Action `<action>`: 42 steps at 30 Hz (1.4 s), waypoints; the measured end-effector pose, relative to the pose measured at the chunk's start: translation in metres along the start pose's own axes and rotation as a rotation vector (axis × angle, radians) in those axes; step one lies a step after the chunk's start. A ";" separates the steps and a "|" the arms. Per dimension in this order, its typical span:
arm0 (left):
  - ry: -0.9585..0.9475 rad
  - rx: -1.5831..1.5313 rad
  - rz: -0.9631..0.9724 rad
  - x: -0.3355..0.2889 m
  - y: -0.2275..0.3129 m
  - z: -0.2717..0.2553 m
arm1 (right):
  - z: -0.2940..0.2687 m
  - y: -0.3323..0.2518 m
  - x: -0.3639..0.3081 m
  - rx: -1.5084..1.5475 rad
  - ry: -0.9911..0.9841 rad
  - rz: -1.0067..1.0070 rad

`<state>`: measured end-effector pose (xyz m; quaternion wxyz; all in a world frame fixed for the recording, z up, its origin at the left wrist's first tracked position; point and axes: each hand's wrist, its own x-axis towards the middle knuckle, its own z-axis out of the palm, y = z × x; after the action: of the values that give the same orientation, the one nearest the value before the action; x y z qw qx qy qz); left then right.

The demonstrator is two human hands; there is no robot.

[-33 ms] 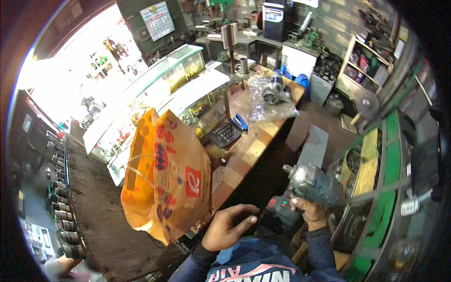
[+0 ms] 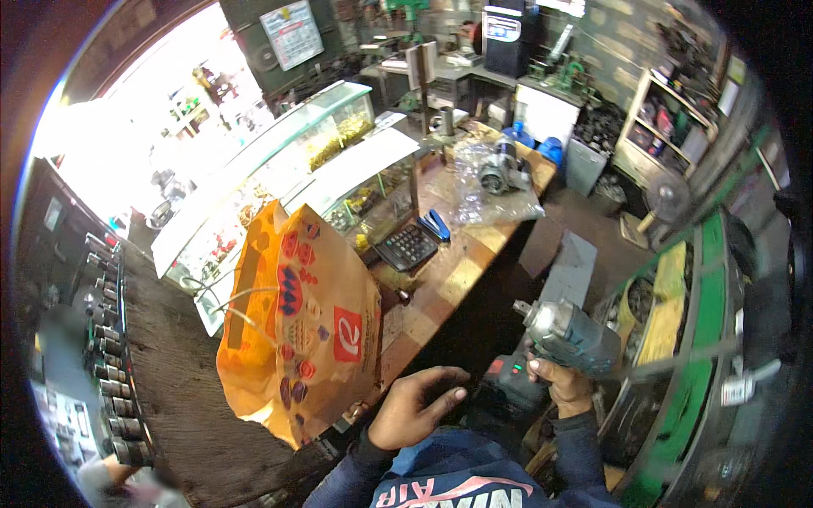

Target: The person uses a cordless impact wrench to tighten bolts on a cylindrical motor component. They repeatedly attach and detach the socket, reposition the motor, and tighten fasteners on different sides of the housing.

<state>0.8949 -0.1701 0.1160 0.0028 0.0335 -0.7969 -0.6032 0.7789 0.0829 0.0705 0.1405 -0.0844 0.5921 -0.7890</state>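
My right hand [image 2: 562,383] is wrapped round the handle of a cordless impact wrench [image 2: 569,335]. Its metal nose and bare square drive point to the left. Below, on its dark battery base [image 2: 510,383], small green and red lights show. My left hand [image 2: 418,408] hovers just left of that base, thumb and fingers apart, with nothing in it; I cannot tell whether the fingertips touch the base. Left of this hand an orange paper bag [image 2: 318,334] with string handles stands upright on the counter.
A wooden counter [image 2: 423,298] carries a calculator [image 2: 406,247], a blue stapler [image 2: 434,225] and a metal part [image 2: 500,175] on clear plastic. Glass display cases [image 2: 339,135] stand behind. Sockets [image 2: 118,406] line the left edge, near another person's arm [image 2: 114,476]. Green-framed shelving [image 2: 688,423] is at right.
The whole view has shifted very slightly. My right hand still grips the impact wrench, and my left hand keeps the same pose beside it.
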 end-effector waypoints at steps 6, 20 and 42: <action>0.605 0.335 -0.085 0.099 -0.143 0.024 | -0.060 0.000 0.099 -0.238 -0.115 -0.012; 0.508 -0.116 -0.525 0.230 -0.155 -0.021 | -0.126 -0.046 0.262 -0.294 -0.087 0.038; 0.208 -0.856 -0.284 0.725 -0.015 0.187 | -0.404 -0.026 0.614 -0.837 -0.702 0.021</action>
<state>0.1642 -0.0352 0.0243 0.0138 0.1984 -0.4589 -0.8659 0.0736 0.2598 -0.0400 0.2921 -0.3853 0.7740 -0.4088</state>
